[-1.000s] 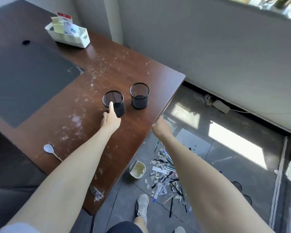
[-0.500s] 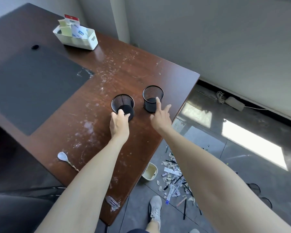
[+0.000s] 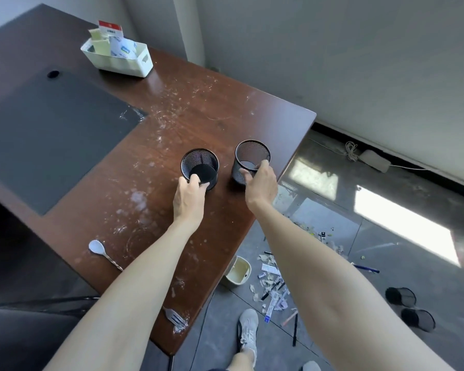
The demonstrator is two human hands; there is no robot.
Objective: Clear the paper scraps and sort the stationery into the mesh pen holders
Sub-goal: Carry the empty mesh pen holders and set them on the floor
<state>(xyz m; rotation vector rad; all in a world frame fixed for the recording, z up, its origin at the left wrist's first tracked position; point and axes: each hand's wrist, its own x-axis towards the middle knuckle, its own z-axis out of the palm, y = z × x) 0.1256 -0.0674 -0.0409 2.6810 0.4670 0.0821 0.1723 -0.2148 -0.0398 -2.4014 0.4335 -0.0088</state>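
Note:
Two black mesh pen holders stand upright and empty on the brown desk (image 3: 172,124), near its right edge. My left hand (image 3: 189,195) grips the near rim of the left mesh holder (image 3: 200,167), fingers curled over it. My right hand (image 3: 260,183) grips the right mesh holder (image 3: 251,159), thumb on its near side and fingers at the rim. On the floor right of the desk lies a heap of paper scraps and pens (image 3: 275,287). Two more mesh holders (image 3: 410,307) lie on the floor farther right.
A white bin of cards (image 3: 118,57) stands at the desk's back, by a dark desk mat (image 3: 51,135). A spoon (image 3: 102,253) and a fork (image 3: 174,318) lie near the front edge. A small cream bin (image 3: 239,271) lies tipped on the floor; my shoe (image 3: 248,330) is below it.
Both hands have closed on the holders: the left went from touching the left holder to gripping its rim, the right rose from the desk edge to grip the right holder.

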